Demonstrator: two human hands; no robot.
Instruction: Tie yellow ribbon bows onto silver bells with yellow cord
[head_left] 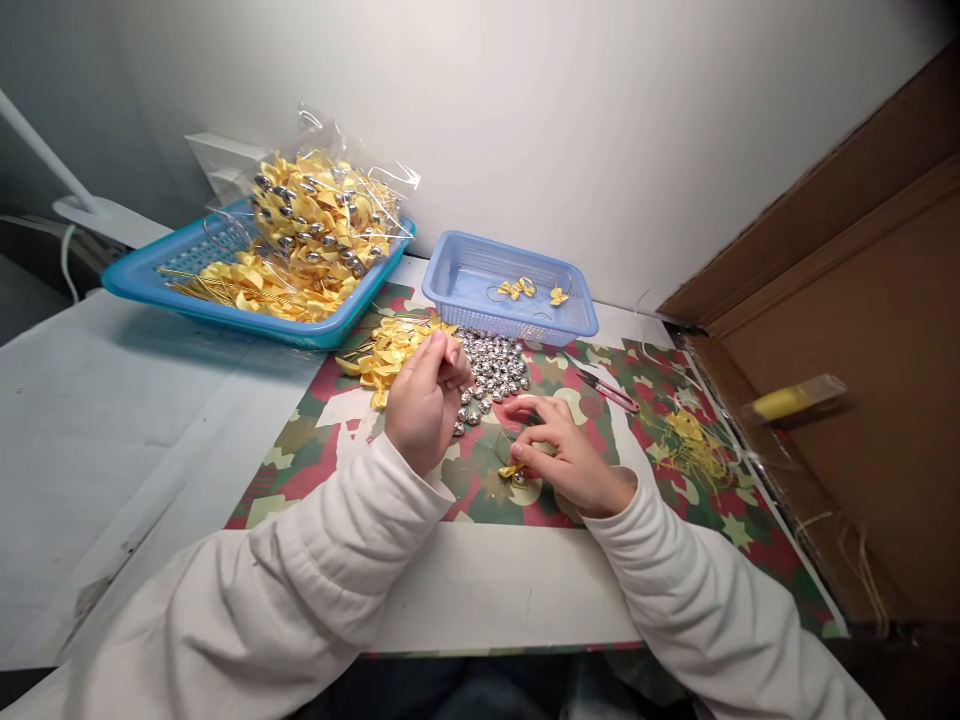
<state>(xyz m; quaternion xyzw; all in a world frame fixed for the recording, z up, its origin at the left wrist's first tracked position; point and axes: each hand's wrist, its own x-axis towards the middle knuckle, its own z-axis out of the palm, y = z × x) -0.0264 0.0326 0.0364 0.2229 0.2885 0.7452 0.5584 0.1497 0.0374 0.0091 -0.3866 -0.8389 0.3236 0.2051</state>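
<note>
at the yellow bow (511, 471), right hand (561, 457) low, left hand (424, 405) curled

So there was a plain pale wall (540, 130) at the back, and a white pole (46, 152) slanted in on the far left with a white cable (66, 265) near it. Brown cardboard (847, 300) took up the right side, plus some yellow thing in clear plastic (799, 398), couldn't tell what. Camo-ish sheet (472, 492) covered part of the white table (187, 440).
</note>
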